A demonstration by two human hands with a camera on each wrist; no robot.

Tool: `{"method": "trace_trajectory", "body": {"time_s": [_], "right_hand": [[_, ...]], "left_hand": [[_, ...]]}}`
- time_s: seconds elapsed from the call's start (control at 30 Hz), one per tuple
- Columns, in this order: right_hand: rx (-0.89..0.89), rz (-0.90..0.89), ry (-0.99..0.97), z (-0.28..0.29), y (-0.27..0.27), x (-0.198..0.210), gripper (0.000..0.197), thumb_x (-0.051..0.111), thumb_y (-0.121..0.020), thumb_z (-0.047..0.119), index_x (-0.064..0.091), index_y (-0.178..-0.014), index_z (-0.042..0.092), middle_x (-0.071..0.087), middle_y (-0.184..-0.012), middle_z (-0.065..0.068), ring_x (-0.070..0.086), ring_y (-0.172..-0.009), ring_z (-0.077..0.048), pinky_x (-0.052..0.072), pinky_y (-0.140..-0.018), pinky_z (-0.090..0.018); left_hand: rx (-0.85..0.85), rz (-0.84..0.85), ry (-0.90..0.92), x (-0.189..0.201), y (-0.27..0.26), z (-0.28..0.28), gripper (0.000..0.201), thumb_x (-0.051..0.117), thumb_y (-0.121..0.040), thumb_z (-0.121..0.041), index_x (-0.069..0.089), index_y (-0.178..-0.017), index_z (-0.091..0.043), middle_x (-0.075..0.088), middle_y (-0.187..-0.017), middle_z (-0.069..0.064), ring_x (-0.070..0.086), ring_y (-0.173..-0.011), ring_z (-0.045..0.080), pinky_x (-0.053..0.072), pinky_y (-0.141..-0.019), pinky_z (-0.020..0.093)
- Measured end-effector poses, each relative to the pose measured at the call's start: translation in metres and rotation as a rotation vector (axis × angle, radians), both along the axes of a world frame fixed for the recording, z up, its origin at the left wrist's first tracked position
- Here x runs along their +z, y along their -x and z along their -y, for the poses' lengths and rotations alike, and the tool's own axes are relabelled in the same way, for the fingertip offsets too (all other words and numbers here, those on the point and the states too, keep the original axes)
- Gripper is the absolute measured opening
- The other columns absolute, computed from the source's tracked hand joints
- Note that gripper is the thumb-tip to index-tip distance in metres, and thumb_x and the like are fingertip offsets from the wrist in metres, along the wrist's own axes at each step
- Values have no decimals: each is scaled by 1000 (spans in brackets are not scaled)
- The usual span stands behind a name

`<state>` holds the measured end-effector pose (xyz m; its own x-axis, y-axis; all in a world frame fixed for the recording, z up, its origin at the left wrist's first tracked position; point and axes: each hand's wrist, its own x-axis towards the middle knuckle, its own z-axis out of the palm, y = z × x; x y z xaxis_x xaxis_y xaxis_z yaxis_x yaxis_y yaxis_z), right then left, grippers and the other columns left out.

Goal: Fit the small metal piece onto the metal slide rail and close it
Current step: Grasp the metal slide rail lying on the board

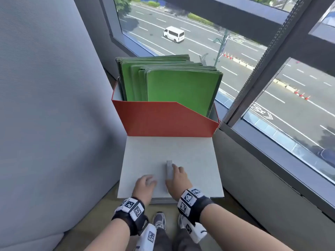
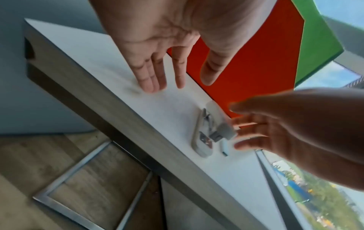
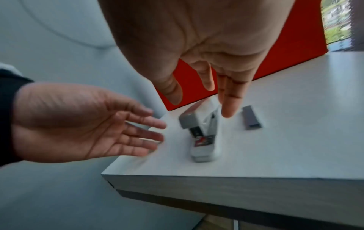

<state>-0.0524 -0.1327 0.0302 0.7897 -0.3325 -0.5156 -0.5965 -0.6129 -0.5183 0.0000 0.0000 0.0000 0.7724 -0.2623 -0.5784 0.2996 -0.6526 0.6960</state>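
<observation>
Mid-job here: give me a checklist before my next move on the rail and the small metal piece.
1. Left hand free: ok, open, holds nothing.
2. Right hand free: ok, open, over the stapler.
3. Light grey stapler opened: ok, its top is swung up.
4. Small dark grey metal strip reachable: ok, it lies loose on the white tabletop, apart from the stapler.
5. Slide rail clear inside: cannot tell, blurred.
6. Strip fitted on rail: not ok, not yet.
</observation>
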Motion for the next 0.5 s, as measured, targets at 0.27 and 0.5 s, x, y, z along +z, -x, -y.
{"method": "trace_trajectory", "body": {"time_s": [0.27, 0.5], "right_hand": [[60, -187, 167, -18, -24, 1, 84, 50, -86, 8, -9, -145, 2, 16, -147, -24, 35, -133, -33, 36, -107, -35], [128, -117, 161, -15, -20, 3, 52, 41, -91, 12, 28, -141, 5, 7, -153, -26, 38, -119, -40, 38, -102, -38]], "left_hand": [[159, -230, 227, -6, 6, 21, 29, 50, -93, -20, 60, -119, -11, 63, -127, 13, 59, -117, 23, 43, -106, 38], [238, -364, 335, 2, 9, 38, 26, 39, -96, -14, 65, -95, -16, 67, -109, 13, 62, -105, 24, 46, -100, 39]]}}
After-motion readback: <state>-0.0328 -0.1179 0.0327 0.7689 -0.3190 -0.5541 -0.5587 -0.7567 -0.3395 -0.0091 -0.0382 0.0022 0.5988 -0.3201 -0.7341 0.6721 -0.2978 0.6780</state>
